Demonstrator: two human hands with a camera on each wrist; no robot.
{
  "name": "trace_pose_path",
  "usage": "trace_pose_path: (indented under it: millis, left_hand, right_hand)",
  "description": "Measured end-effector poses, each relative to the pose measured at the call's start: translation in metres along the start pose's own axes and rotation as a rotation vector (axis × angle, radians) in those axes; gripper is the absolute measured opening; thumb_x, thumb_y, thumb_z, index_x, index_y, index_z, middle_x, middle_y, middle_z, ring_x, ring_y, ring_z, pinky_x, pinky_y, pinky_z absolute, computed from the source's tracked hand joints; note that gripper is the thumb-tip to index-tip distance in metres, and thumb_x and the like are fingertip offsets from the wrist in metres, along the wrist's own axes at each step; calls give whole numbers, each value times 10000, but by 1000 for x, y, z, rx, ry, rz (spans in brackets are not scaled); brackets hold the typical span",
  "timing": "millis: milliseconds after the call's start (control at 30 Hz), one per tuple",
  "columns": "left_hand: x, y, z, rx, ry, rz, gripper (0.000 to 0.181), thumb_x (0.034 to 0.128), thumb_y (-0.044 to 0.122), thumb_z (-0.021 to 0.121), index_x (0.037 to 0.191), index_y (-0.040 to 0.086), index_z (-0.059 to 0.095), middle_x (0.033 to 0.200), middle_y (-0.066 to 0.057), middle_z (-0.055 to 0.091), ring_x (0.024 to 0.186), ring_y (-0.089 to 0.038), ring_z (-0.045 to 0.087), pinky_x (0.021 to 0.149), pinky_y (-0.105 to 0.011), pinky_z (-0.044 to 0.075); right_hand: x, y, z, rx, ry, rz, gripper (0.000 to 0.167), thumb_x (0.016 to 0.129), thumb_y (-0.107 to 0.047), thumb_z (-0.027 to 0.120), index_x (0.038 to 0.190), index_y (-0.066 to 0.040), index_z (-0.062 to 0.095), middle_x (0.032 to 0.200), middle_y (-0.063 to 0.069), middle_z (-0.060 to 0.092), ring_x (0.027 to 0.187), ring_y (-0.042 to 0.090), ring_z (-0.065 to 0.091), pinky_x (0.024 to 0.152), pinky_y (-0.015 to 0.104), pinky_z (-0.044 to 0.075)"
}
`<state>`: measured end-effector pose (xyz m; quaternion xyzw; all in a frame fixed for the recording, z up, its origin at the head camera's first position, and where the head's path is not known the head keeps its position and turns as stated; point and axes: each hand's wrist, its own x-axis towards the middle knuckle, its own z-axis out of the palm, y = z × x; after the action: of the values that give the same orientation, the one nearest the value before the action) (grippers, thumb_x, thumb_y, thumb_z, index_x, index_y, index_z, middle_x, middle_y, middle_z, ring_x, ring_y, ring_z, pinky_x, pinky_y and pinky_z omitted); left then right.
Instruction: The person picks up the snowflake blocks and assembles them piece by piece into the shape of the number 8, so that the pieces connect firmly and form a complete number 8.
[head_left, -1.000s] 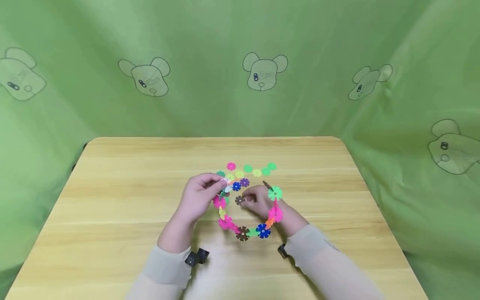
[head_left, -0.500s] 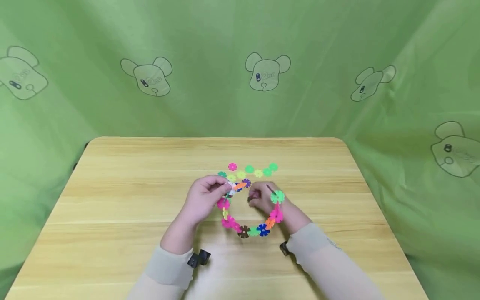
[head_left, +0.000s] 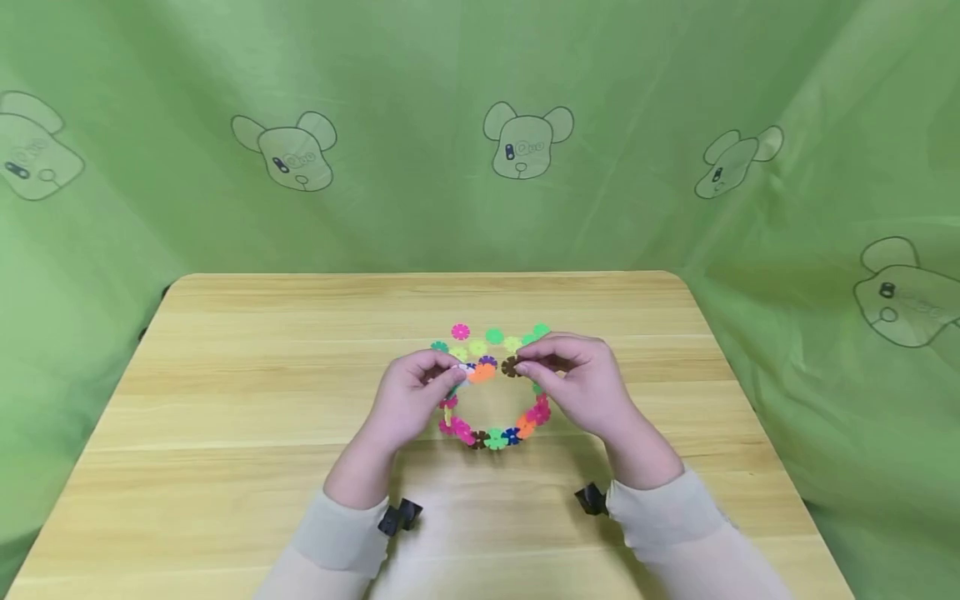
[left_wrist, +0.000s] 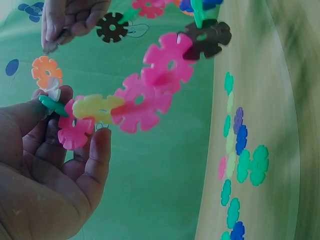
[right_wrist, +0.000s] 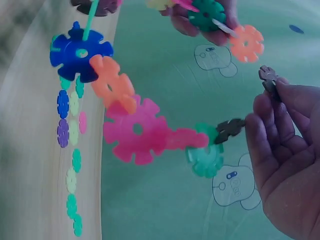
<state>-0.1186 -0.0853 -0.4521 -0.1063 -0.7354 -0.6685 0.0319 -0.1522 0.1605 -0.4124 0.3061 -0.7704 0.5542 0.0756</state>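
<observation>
A chain of notched plastic snowflake discs (right_wrist: 135, 130), mostly pink, orange, blue, green and brown, hangs in a loop with a gap between its ends. My left hand (head_left: 408, 396) pinches it near one end, at a white disc (left_wrist: 53, 90); an orange disc (left_wrist: 47, 73) sticks out past the fingers. Between its thumb and fingers my right hand (head_left: 588, 385) holds a separate brown disc (right_wrist: 268, 77), a short way right of the orange one. The chain's other end, a brown disc (right_wrist: 230, 130) on a green disc (right_wrist: 206, 150), lies against or close beside the right fingers.
Loose snowflake discs lie on the wooden table (head_left: 247, 400) beyond the hands, among them a pink disc (head_left: 461, 332), a green disc (head_left: 494, 336) and a purple disc (right_wrist: 63, 133). A green curtain (head_left: 420, 225) with bear drawings surrounds the table.
My right hand has risen from inside the loop and turned, bringing the brown disc up beside the orange one. The loop's right side has moved inward; the left hand keeps its grip.
</observation>
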Motion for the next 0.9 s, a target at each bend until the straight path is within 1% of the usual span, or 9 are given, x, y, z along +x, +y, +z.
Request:
trace_pose_path:
  millis: [100,267,333,433,533,767,833,900]
  left_hand:
    - [0,1,1,16,5,17,54,1000,22,705,969,-17,728,809,-134,674,654,-125,579,601,-225,515]
    - [-1,2,2,18,24,12,50,994,23,714,960,-11,726,837,-185,678,654,-138,600,597,-235,535]
    - [-1,2,3,23,32,7,46,993,28,721,962,-5,732,847,-177,688,660,-147,611,596,-235,541]
    - [-1,3,4,36,47,6,45,991,37,729,965,3,742,850,-116,703,666,-155,620,588,-234,543]
    - [-2,3,5,33,53,12,50,991,36,730,965,-6,741,848,-80,702,663,-160,624,576,-239,544]
    - [-3,4,5,38,64,13,42,980,25,738,953,-7,739,842,-82,692,642,-144,605,557,-224,525]
    - [-4,5,6,43,72,13,42,980,25,739,953,-6,744,841,-86,699,633,-142,583,558,-226,511]
    - [-3,7,6,60,83,12,51,985,36,738,956,-3,755,853,-84,711,662,-130,584,586,-227,517]
  right_hand:
    - [-1,-2,3,-83,-7,-4,146,852,141,804,942,26,792,891,146,768,798,108,718,725,217,602]
    - [2,-4,6,-120,-13,-8,156,854,128,809,951,7,806,897,120,778,791,127,716,696,222,596]
    - [3,-5,7,-120,-14,-14,156,853,125,812,952,5,809,900,113,781,789,129,717,675,234,595]
    - [3,-6,8,-115,-9,-23,155,845,120,825,942,0,811,890,82,785,779,135,717,651,245,589]
    - [3,-6,9,-106,2,-32,156,845,122,825,940,-1,811,884,62,782,768,134,711,641,234,577]
    - [2,-6,11,-103,-4,-59,166,845,131,820,944,-1,813,874,51,773,753,136,692,645,214,565]
    - [2,-7,13,-100,-12,-53,167,844,134,818,939,-3,814,867,49,772,750,142,692,643,215,565]
    - [3,-7,16,-93,-7,-42,169,839,140,819,931,-2,813,857,47,771,746,146,699,630,213,563]
